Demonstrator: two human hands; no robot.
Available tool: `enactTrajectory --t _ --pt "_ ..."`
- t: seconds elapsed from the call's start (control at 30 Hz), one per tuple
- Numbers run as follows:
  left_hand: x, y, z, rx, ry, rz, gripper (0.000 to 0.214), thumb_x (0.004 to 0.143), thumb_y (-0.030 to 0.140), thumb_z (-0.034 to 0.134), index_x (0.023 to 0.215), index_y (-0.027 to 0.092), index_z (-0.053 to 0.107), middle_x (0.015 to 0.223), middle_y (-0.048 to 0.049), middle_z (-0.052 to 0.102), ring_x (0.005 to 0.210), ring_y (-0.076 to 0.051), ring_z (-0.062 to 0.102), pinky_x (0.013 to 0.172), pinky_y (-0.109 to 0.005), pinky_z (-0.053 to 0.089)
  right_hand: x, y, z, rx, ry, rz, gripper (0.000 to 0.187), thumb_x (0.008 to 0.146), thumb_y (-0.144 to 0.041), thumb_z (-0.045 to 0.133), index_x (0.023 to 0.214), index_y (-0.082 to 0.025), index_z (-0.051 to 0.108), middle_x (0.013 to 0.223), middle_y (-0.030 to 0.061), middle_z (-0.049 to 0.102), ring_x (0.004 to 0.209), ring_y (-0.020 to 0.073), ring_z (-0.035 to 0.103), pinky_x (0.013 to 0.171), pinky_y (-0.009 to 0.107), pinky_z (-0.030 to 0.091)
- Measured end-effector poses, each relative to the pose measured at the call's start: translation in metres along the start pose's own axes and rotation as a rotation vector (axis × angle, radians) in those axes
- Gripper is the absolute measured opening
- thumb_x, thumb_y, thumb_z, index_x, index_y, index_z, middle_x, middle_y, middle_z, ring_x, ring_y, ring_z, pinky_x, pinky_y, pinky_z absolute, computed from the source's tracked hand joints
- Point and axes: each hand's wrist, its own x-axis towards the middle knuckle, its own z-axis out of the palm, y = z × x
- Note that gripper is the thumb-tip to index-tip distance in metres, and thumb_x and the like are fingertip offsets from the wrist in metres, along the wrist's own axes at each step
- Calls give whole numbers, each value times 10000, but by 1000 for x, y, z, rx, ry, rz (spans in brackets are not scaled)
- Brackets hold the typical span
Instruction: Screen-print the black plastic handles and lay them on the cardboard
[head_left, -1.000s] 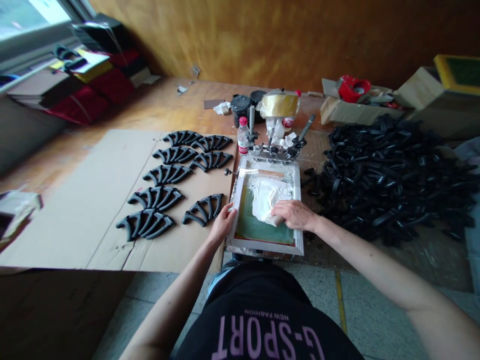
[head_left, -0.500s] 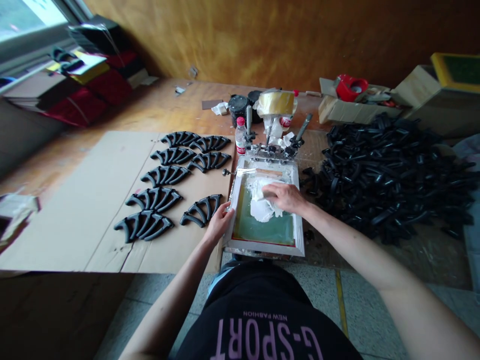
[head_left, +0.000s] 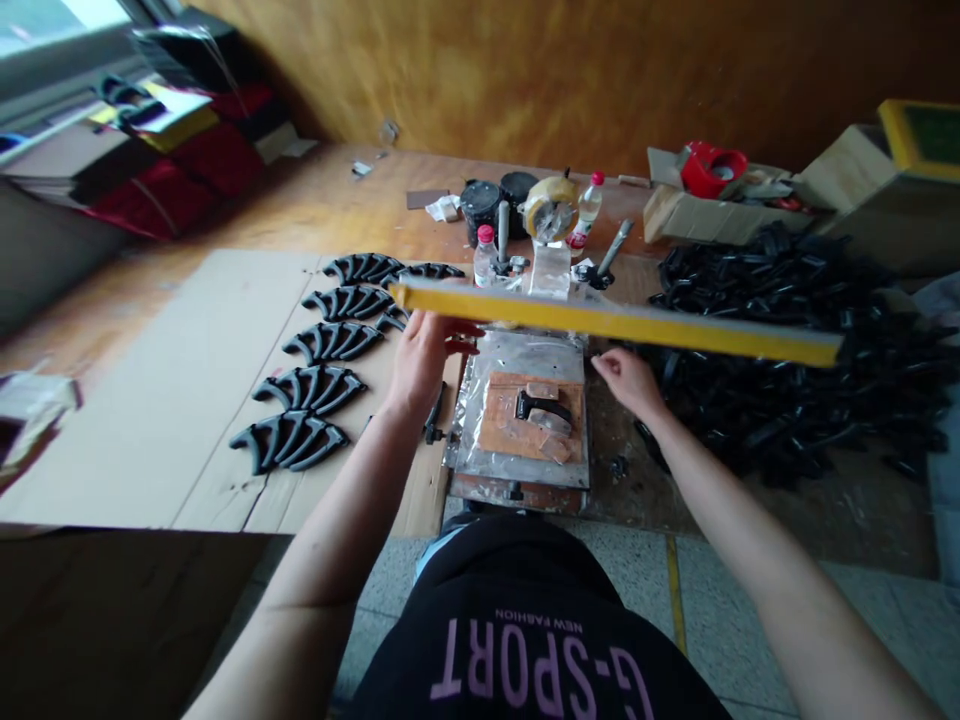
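Our left hand (head_left: pixel 429 360) reaches up at the near-left end of a raised, yellow-edged screen frame (head_left: pixel 615 322), fingers spread and touching its underside, though we cannot tell whether they grip it. Our right hand (head_left: pixel 628 385) hangs below the frame, apart from it, fingers loosely curled and holding nothing. The frame spans above the print bed (head_left: pixel 517 490), which carries a clear plastic sheet (head_left: pixel 525 355) and an orange pad (head_left: pixel 499 420); a black arched plastic part (head_left: pixel 541 406) lies on that pad. Left of the bed, more black parts (head_left: pixel 315 340) sit in rows on a cardboard sheet (head_left: pixel 172 400). Right of the bed lies a heap of black parts (head_left: pixel 787 400). Behind the bed, on the desk (head_left: pixel 300 190), stand a plastic bottle (head_left: pixel 485 258) and a tape roll (head_left: pixel 550 208).
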Motion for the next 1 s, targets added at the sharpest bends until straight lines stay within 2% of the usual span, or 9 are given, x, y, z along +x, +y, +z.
enactTrajectory --t 0.1,0.17,0.23,0.37,0.47,0.57,0.67,0.83,1.0 --pt "10 -2 13 -43 20 -8 546 907 644 378 1236 233 525 939 -46 696 816 -148 669 623 -231 520 -33 -21 43 -121 -180 -152 256 844 -432 656 769 -188 640 882 77 664 851 209 594 779 319 451" --pt "-3 -16 17 -45 91 -39 556 930 625 336 1281 220 485 976 -52 700 842 -149 673 635 -229 518 -44 -36 56 -251 -267 -215 200 854 -363 659 800 -174 628 934 106 660 933 235 583 828 339 437" --pt "-33 -39 17 -37 48 -185 579 920 624 365 1243 169 519 992 -88 711 817 -166 677 614 -235 513 -48 -50 58 -339 -307 -196 143 885 -299 621 832 -166 613 911 117 663 914 244 587 802 342 428" --pt "-109 -88 14 -63 -268 -695 648 821 677 507 1163 132 587 1096 -185 700 812 -237 689 544 -274 516 -58 -93 56 -333 -265 -230 131 942 -275 520 879 -178 581 858 115 660 850 253 585 744 347 410" --pt "-139 -111 3 -160 -55 -729 595 829 688 473 1061 151 582 1045 -149 697 810 -223 680 549 -286 532 -78 -144 70 -252 -220 -427 163 959 -286 475 870 -195 575 852 109 637 866 263 555 765 365 402" --pt "-143 -126 -33 -101 278 -655 521 824 680 483 855 163 541 677 -37 633 590 -160 618 501 -255 497 -91 -192 94 -127 -286 -614 182 963 -293 468 866 -202 592 858 98 621 869 250 535 785 365 408" --pt "-142 -144 -92 29 422 -684 516 844 678 435 860 170 526 566 2 585 458 -137 558 465 -250 467 -78 -220 124 -14 -382 -691 176 952 -331 512 935 -199 626 918 89 632 930 244 532 831 357 424" --pt "-143 -180 -174 359 458 -886 597 909 657 222 870 166 561 695 -103 704 465 -189 617 507 -310 494 -31 -221 181 -33 -448 -639 163 918 -293 577 982 -173 668 957 97 657 951 249 539 857 365 438" --pt "-131 -194 -195 485 376 -930 616 878 678 305 579 213 578 448 -95 593 452 -237 602 607 -355 494 -20 -216 216 -52 -517 -637 202 929 -255 543 1056 -175 677 1046 93 672 959 246 550 865 376 448"
